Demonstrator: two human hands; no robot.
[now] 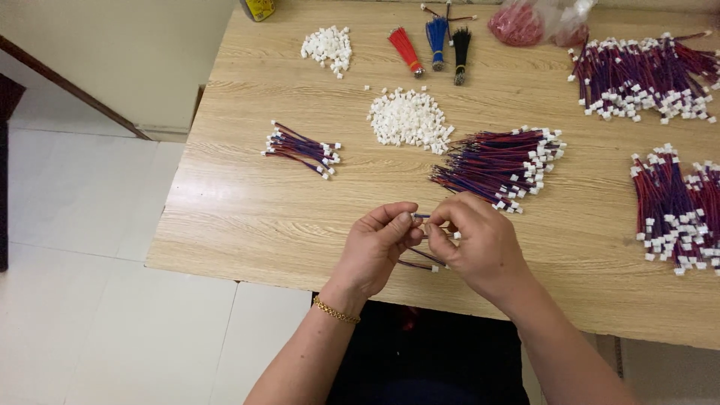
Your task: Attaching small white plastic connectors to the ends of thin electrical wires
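Note:
My left hand [379,244] and my right hand [480,240] meet over the near middle of the wooden table [247,225]. Both pinch the same short red-and-blue wire lead [421,217] between thumb and fingers. Another lead with a white connector [421,264] shows under my hands; whether a hand holds it is unclear. A gold bracelet sits on my left wrist. Just beyond my right hand lies a big bundle of red-and-blue leads with white connectors [499,165]. A pile of loose white connectors [409,118] lies behind that.
A small bundle of finished leads [301,148] lies at the left. Larger bundles sit at the far right [645,75] and right edge [675,210]. A smaller connector pile [328,46], red, blue and black wire tassels [435,41] and plastic bags [525,22] line the back. White floor tiles lie left.

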